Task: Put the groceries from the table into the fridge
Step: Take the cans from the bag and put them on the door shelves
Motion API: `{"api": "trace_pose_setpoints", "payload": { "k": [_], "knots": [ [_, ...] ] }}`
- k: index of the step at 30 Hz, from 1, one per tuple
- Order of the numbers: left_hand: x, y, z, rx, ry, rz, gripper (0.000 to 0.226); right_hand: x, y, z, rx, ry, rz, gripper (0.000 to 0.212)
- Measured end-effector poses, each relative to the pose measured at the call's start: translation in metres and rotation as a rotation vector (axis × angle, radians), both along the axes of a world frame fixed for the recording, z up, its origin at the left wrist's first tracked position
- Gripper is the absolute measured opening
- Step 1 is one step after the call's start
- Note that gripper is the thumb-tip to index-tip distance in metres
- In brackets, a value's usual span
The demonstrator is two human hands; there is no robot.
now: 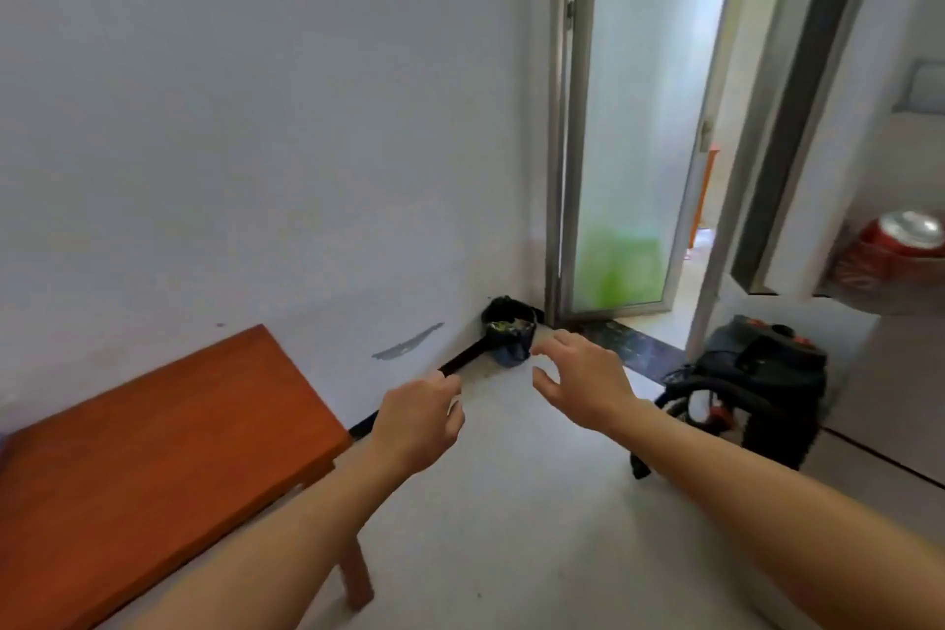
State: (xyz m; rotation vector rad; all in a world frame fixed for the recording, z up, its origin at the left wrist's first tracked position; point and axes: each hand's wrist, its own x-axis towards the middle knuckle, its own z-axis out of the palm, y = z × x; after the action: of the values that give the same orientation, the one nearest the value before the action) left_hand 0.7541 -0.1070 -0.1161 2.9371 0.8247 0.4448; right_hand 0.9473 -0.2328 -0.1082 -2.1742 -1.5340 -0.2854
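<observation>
Hands empty, I judge mid-transit: left hand (417, 417) loosely curled, right hand (580, 386) grip spread, reaching toward the red can (892, 251) at three o'clock; worktop (153, 450) at eight o'clock.

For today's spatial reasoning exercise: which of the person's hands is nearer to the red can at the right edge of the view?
Right. The right hand, fingers spread, hangs left of and below the red can; the left hand, loosely curled, is farther left, beside the wooden table.

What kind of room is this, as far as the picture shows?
Probably a plain room in a home. A low wooden table stands against a bare white wall, a frosted glass door is open to another room, and a dark backpack lies on the pale floor. A red can is at the right edge.
</observation>
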Motion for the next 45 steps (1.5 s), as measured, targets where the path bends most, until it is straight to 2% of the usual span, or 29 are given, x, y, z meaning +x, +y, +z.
{"api": "trace_pose_setpoints", "payload": {
  "k": [10,20,26,30,39,45],
  "knots": [
    [-0.242,0.108,-0.032,-0.028,-0.006,0.492,0.021,-0.195,0.197,-0.029,-0.117,-0.067,0.434,0.034],
    [-0.415,0.226,-0.036,-0.064,0.058,0.819,0.021,-0.372,0.398,-0.045,-0.188,-0.039,0.755,0.035],
    [-0.513,0.265,-0.042,-0.102,0.044,0.991,0.022,-0.483,0.472,-0.053,-0.261,-0.069,0.893,0.033],
    [-0.577,0.3,-0.053,-0.12,0.009,1.022,0.019,-0.546,0.512,-0.063,-0.293,-0.086,0.906,0.034],
    [-0.71,0.413,-0.052,-0.068,0.045,0.907,0.025,-0.663,0.604,-0.078,-0.305,-0.045,0.757,0.025],
    [-0.74,0.483,-0.055,-0.05,0.047,0.789,0.028,-0.691,0.647,-0.083,-0.353,-0.04,0.679,0.025]
  ]
}}
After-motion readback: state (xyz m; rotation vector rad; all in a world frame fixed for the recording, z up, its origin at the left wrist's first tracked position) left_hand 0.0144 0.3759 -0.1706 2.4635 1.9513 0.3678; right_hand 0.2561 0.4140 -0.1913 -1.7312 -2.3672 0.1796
